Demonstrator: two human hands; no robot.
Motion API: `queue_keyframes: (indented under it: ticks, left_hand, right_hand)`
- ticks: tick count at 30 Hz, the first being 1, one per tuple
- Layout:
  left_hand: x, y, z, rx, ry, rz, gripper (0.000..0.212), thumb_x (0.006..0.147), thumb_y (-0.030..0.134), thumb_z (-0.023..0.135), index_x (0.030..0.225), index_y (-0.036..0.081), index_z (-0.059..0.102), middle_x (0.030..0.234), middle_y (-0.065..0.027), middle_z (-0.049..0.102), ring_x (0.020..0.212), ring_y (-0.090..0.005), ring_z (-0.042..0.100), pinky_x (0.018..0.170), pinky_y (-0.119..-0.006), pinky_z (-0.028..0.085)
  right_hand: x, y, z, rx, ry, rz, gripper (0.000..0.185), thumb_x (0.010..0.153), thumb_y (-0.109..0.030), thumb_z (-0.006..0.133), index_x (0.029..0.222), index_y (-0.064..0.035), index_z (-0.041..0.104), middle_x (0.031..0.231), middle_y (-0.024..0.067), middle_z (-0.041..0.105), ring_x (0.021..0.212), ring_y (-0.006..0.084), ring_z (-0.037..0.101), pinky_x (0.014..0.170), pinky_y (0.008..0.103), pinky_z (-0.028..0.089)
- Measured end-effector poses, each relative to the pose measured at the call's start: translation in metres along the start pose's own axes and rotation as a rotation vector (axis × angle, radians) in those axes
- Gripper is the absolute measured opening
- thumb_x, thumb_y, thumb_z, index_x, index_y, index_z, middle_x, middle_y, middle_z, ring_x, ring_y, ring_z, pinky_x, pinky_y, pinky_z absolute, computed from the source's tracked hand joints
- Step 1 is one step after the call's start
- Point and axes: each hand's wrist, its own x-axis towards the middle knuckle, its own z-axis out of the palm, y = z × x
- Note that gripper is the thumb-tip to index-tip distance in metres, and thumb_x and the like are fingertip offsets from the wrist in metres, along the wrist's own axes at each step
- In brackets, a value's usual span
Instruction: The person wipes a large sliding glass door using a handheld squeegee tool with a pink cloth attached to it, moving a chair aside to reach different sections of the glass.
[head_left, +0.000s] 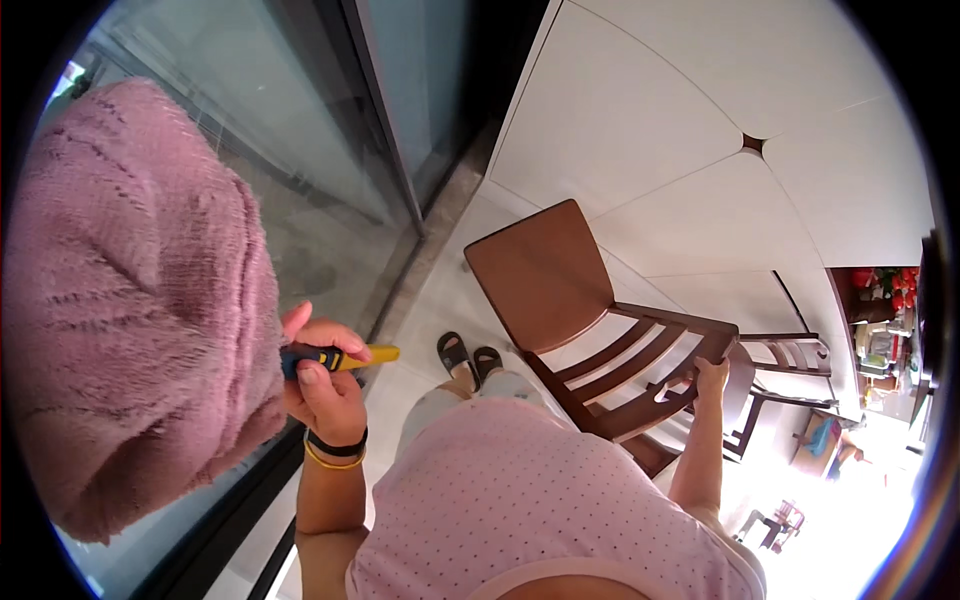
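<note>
My left hand (326, 379) is closed around a blue and yellow handle (352, 358). Right beside it, a large pink plush cloth (142, 300) fills the left of the view; whether the handle joins it is hidden. Behind the cloth is a glass door panel (315, 247) in a dark frame. On the other side, my right hand (709, 379) grips the top rail of a brown wooden chair (547, 277) with a slatted back. The chair appears tilted, its seat pointing away from me.
White cabinet fronts (675, 210) rise beyond the chair. More dark wooden chairs (787, 352) stand at the right. Shelves (885, 345) there hold red items and several packages. The door's floor track (427, 255) runs past my sandalled feet (469, 358).
</note>
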Motion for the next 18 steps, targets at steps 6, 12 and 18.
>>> queue_keyframes:
  ticks: [6, 12, 18]
  left_hand:
    - [-0.009, -0.003, 0.007, 0.074, -0.062, -0.070, 0.049, 0.103, 0.031, 0.035, 0.132, -0.009, 0.039, 0.079, -0.0108, 0.058, 0.062, -0.0178, 0.053, 0.060, -0.029, 0.046]
    - [-0.007, -0.007, 0.003, 0.126, -0.138, -0.105, 0.046, 0.103, 0.026, 0.034, 0.134, -0.007, 0.039, 0.081, -0.0123, 0.059, 0.064, -0.0179, 0.053, 0.062, -0.030, 0.046]
    - [-0.018, -0.007, -0.033, 0.161, -0.165, -0.141, 0.044, 0.102, 0.023, 0.033, 0.136, -0.004, 0.040, 0.080, -0.0125, 0.059, 0.065, -0.0173, 0.053, 0.063, -0.030, 0.045]
  right_hand:
    - [0.015, 0.008, 0.010, -0.003, -0.095, -0.175, 0.040, 0.077, -0.003, 0.064, 0.113, -0.0009, 0.046, 0.081, 0.0101, 0.057, 0.053, 0.0202, 0.057, 0.042, 0.0326, 0.047]
    - [0.001, -0.064, 0.062, -0.235, -0.163, -0.312, 0.037, 0.075, -0.007, 0.064, 0.109, 0.0009, 0.051, 0.083, 0.0145, 0.060, 0.060, 0.0214, 0.061, 0.045, 0.0321, 0.049]
    - [0.027, -0.069, 0.068, -0.345, -0.188, -0.358, 0.037, 0.075, -0.009, 0.064, 0.108, 0.0022, 0.052, 0.084, 0.0170, 0.062, 0.066, 0.0260, 0.063, 0.048, 0.0354, 0.052]
